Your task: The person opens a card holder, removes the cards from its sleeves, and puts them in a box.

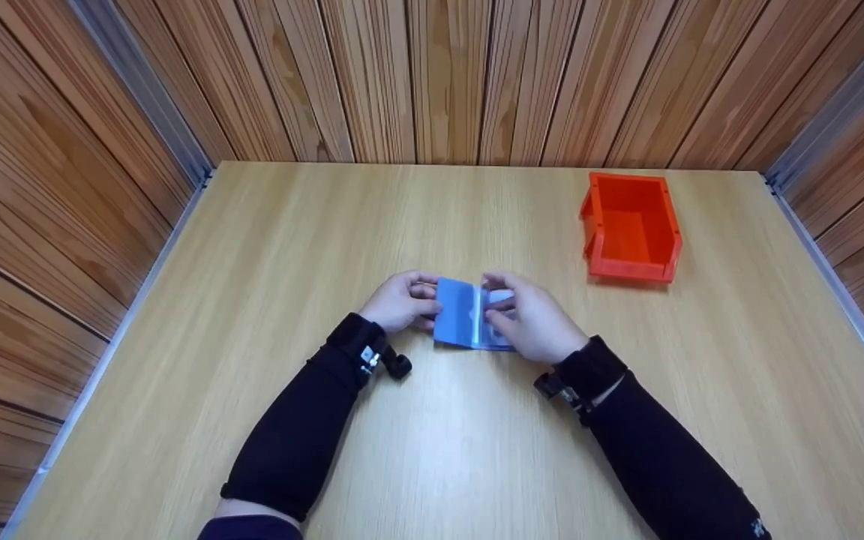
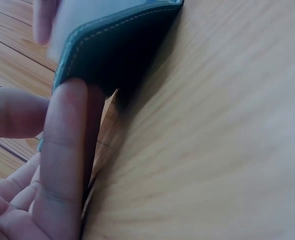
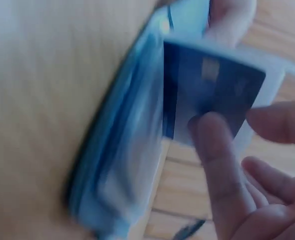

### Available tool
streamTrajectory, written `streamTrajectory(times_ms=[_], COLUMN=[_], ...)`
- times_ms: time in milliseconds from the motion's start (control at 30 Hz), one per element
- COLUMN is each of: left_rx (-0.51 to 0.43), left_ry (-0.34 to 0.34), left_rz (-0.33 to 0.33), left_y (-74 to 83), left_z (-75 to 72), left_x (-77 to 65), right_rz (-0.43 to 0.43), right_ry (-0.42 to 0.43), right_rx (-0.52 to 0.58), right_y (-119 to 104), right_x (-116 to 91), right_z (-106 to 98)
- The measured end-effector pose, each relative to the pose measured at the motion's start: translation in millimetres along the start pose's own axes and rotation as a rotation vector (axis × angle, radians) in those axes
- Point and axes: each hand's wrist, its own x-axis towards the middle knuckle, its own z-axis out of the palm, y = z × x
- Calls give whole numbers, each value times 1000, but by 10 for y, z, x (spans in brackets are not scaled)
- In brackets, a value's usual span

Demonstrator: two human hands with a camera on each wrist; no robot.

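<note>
A blue card holder (image 1: 454, 313) stands spread open on the table between both hands. My left hand (image 1: 396, 304) pinches its left cover by the outer edge; in the left wrist view fingers lie on both sides of the stitched cover (image 2: 112, 55). At the right half, my right hand (image 1: 541, 319) grips a clear sleeve page (image 3: 275, 77) between thumb and finger. Inside that page shows a dark bank card (image 3: 187, 85) with a chip. More clear pages (image 3: 130, 160) lie blurred against the other cover in the right wrist view.
An orange-red open-front bin (image 1: 631, 232) stands at the back right of the wooden table (image 1: 312, 225). Wood-plank walls (image 1: 447, 82) rise behind and at both sides, with metal edging (image 1: 121, 322) along the table.
</note>
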Motion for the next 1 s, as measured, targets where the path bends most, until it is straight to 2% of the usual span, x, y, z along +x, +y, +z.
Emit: streamTrajectory(times_ms=[167,233,333,533,833,900,1000], left_rx=[-2,-3,1,-13,-6,-6,-1], left_ry=[-8,-7,-7,-18,-3,-1,-1], left_rz=[25,31,33,36,5,5,11], left_y=[3,7,14,16,-4,-6,-8], left_z=[-2,-1,2,9,5,9,15], left_x=[-2,-2,-5,-7,1,6,10], right_rz=[-182,-222,-237,-236,-217,-205,-150], right_ry=[-113,-131,-126,-133,-153,-147,-89], right_rx=[-274,-366,-412,-414,-403,-349,-164], right_y=[-93,-106,-110,-109,-111,-106,-92], right_x=[-90,-119,-141,-149,-140,-121,-67], right_z=[204,253,287,283,274,246,167])
